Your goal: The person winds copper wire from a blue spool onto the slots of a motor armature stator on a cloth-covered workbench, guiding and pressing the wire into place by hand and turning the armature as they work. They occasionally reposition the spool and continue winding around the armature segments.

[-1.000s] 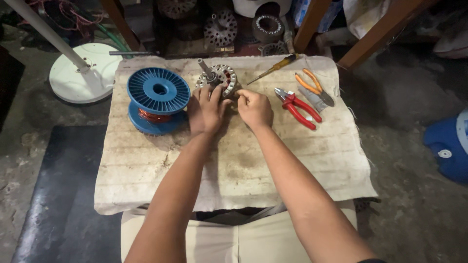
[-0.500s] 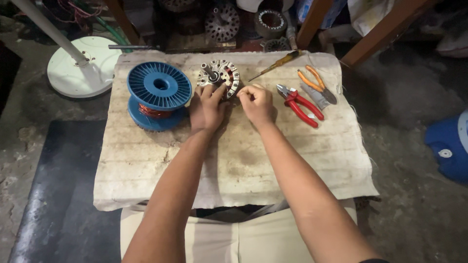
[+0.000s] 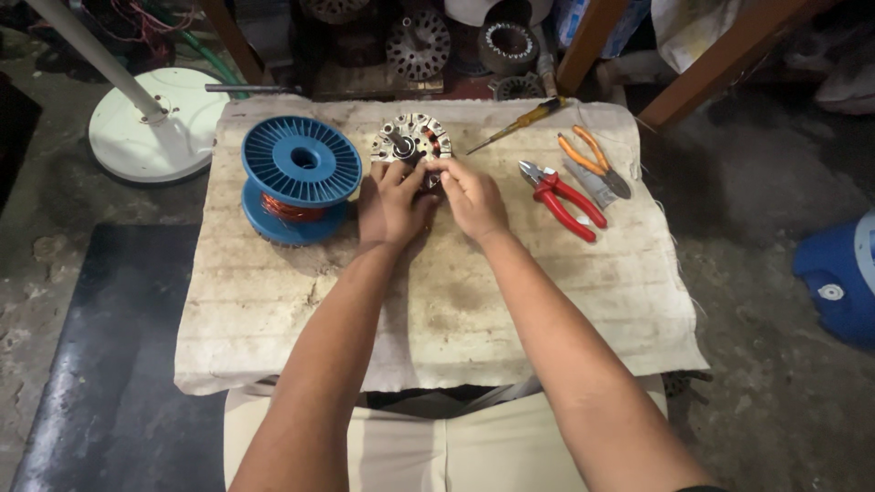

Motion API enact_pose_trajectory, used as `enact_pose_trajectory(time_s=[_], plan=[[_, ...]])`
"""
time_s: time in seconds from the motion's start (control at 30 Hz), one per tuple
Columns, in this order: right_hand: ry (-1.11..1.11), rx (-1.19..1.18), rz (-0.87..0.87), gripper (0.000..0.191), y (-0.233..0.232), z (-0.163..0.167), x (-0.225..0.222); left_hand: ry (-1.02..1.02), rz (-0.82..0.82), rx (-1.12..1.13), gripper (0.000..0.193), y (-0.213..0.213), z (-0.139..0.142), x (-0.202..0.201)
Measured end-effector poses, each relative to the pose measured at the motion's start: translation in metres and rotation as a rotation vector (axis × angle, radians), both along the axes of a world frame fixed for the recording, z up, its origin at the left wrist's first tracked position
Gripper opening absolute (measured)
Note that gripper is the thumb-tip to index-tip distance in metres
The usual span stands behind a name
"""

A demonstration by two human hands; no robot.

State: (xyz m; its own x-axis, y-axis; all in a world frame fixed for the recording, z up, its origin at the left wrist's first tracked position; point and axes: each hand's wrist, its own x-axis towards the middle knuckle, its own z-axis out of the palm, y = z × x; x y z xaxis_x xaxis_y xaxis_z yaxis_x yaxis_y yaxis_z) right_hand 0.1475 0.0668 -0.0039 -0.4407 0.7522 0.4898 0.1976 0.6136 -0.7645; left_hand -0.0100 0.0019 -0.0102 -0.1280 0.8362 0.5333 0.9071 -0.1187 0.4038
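At the far middle of the cloth-covered counter (image 3: 273, 328) I find the motor stator (image 3: 412, 138), a round laminated core with copper windings showing on its right side, lying flat with its shaft end up. Both hands meet at its near edge. My left hand (image 3: 390, 205) lies palm down, fingers (image 3: 394, 173) extended onto the stator's near-left rim. My right hand (image 3: 474, 202) is curled, thumb and forefinger pinched narrow against the near-right rim; I cannot tell whether they hold a wire end, since anything there is too fine to see. Both forearms run straight up from the lap, wrists low on the cloth.

Judgement on handling: the left hand should pin the core so that it cannot turn, while the right works only with fingertip pressure, keeping any fine wire taut and clear of the lamination edges.

1 blue wire spool (image 3: 299, 178), wound with copper wire, stands just left of the left hand. 1 screwdriver (image 3: 515, 124), red-handled pliers (image 3: 563, 196) and orange-handled cutters (image 3: 592, 164) lie to the right, untouched.
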Motion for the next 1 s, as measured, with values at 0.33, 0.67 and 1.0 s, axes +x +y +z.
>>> enact_pose_trajectory(time_s=[0.33, 0.67, 1.0], plan=[[0.252, -0.199, -0.127, 0.008, 0.022, -0.03, -0.005, 0.076, -0.036, 0.077, 0.04, -0.002, 0.006, 0.006], [0.377, -0.352, -0.11, 0.01, 0.031, -0.041, -0.005, 0.118, -0.069, 0.056, 0.043, 0.0, 0.001, 0.005], [0.125, -0.242, -0.458, 0.013, 0.026, -0.024, -0.009, 0.089, -0.046, 0.043, 0.051, -0.002, 0.01, 0.006]])
